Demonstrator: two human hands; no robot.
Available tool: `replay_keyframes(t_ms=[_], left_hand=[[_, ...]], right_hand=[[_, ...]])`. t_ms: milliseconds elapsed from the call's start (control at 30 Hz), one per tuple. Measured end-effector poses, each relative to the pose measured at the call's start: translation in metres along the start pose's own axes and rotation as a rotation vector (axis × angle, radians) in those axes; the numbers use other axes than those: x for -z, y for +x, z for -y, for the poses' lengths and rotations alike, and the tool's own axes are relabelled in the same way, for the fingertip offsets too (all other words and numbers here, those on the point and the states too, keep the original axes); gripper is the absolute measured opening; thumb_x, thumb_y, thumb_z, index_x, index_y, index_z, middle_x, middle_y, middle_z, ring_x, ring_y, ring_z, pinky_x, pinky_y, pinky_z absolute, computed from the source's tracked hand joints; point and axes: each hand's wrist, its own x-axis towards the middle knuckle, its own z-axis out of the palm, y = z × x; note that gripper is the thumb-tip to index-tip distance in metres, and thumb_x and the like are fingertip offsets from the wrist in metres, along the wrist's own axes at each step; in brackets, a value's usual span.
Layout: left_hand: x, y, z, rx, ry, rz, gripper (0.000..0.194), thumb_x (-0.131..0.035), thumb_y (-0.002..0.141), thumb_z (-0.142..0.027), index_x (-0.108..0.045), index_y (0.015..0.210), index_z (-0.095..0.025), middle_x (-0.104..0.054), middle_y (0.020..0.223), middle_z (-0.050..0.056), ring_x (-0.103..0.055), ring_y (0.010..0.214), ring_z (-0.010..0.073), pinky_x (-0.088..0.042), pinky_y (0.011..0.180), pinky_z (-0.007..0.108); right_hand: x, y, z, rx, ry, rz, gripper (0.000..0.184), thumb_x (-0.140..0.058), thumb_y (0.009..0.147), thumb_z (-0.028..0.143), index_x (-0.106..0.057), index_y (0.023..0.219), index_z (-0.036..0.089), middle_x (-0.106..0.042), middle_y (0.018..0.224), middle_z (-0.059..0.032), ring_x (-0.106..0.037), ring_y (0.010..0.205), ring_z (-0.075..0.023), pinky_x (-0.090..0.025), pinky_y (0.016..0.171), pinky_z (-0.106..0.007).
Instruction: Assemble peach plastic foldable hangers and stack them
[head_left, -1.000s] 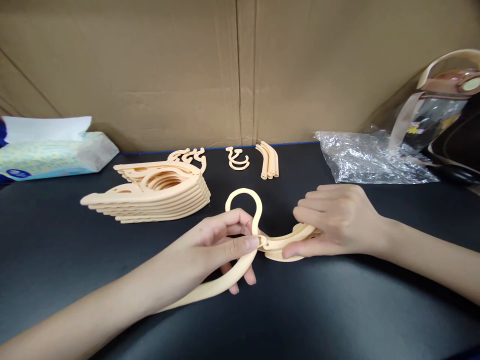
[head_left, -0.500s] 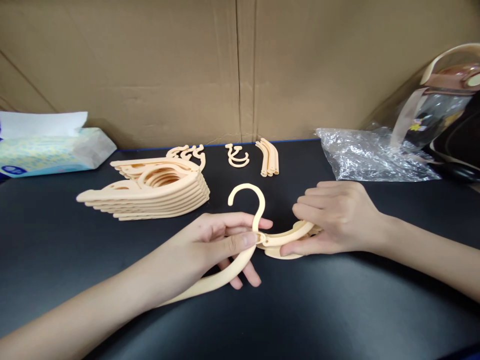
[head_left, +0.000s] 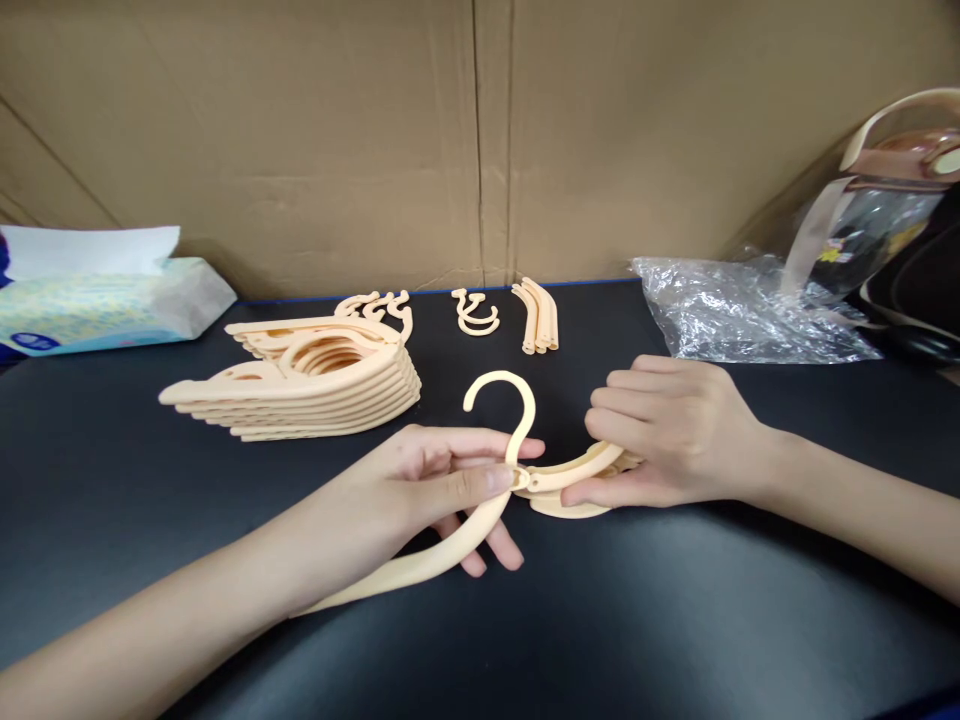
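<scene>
In the middle of the head view is a cream plastic clothes hanger [head_left: 450, 553] with its curved hook [head_left: 517, 385] pointing up. My left hand [head_left: 427, 480] pinches it near the joint at the base of the hook, thumb on top; the left arm of the hanger runs under my wrist. My right hand [head_left: 667, 430] is closed round the hanger's other arm, at the right, with the thumb below. Part of that arm is hidden by the fingers.
A stack of cream hanger parts [head_left: 330, 400] lies at the left. Behind are loose hooks [head_left: 476, 318] and curved strips [head_left: 536, 318]. A tissue pack [head_left: 180, 300] sits far left; a clear plastic bag [head_left: 735, 315] and a bottle [head_left: 892, 215] stand right. Cardboard [head_left: 337, 140] backs the black table [head_left: 562, 630].
The hook has tilted slightly to the right, and the left arm of the hanger has shifted a little. Both hands keep their grip almost in place.
</scene>
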Motion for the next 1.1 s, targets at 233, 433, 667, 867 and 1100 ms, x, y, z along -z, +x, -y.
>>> replay_keyframes(t_ms=[233, 433, 667, 867, 1100], left_hand=[[0.0005, 0.0003, 0.001, -0.009, -0.019, -0.001, 0.029, -0.066, 0.097, -0.029, -0.069, 0.126, -0.028, -0.08, 0.077, 0.003, -0.075, 0.069, 0.0106, -0.059, 0.061, 0.012], [0.0008, 0.002, 0.0007, -0.017, -0.027, 0.01, 0.028, -0.064, 0.098, -0.029, -0.07, 0.125, -0.03, -0.08, 0.077, 0.001, -0.074, 0.068, 0.01, -0.058, 0.061, 0.011], [0.0008, 0.0011, 0.0003, -0.012, -0.023, -0.002, 0.029, -0.065, 0.098, -0.032, -0.07, 0.126, -0.029, -0.08, 0.075, 0.002, -0.073, 0.066, 0.0095, -0.057, 0.061, 0.011], [-0.0011, -0.0002, -0.0024, 0.015, 0.006, -0.039, 0.029, -0.064, 0.097, -0.038, -0.071, 0.124, -0.028, -0.079, 0.073, 0.002, -0.073, 0.067, 0.0101, -0.057, 0.061, 0.012], [-0.0028, 0.0008, -0.0031, -0.005, 0.035, -0.011, 0.026, -0.063, 0.098, -0.036, -0.072, 0.122, -0.03, -0.079, 0.074, 0.0, -0.074, 0.069, 0.0102, -0.058, 0.061, 0.012]], right_hand=[[0.002, 0.0013, 0.001, 0.029, 0.023, -0.007, 0.054, -0.043, 0.103, 0.052, -0.043, 0.059, 0.021, -0.037, 0.053, 0.0055, -0.03, 0.052, -0.0123, -0.025, 0.054, -0.028], [0.0007, -0.0007, -0.0003, 0.06, 0.038, -0.018, 0.05, -0.046, 0.104, 0.046, -0.047, 0.061, 0.02, -0.04, 0.054, 0.0054, -0.033, 0.054, -0.0122, -0.026, 0.053, -0.028], [0.0001, -0.0023, -0.0011, 0.076, 0.062, -0.023, 0.051, -0.05, 0.102, 0.048, -0.049, 0.06, 0.019, -0.04, 0.054, 0.0055, -0.032, 0.053, -0.0119, -0.025, 0.052, -0.028], [0.0029, -0.0001, -0.0001, 0.065, 0.053, -0.017, 0.055, -0.046, 0.101, 0.054, -0.048, 0.06, 0.019, -0.04, 0.054, 0.0054, -0.032, 0.053, -0.0116, -0.025, 0.052, -0.028], [0.0032, 0.0015, 0.0023, 0.041, 0.053, -0.022, 0.054, -0.048, 0.102, 0.051, -0.053, 0.059, 0.018, -0.044, 0.052, 0.0044, -0.034, 0.053, -0.0121, -0.026, 0.052, -0.028]])
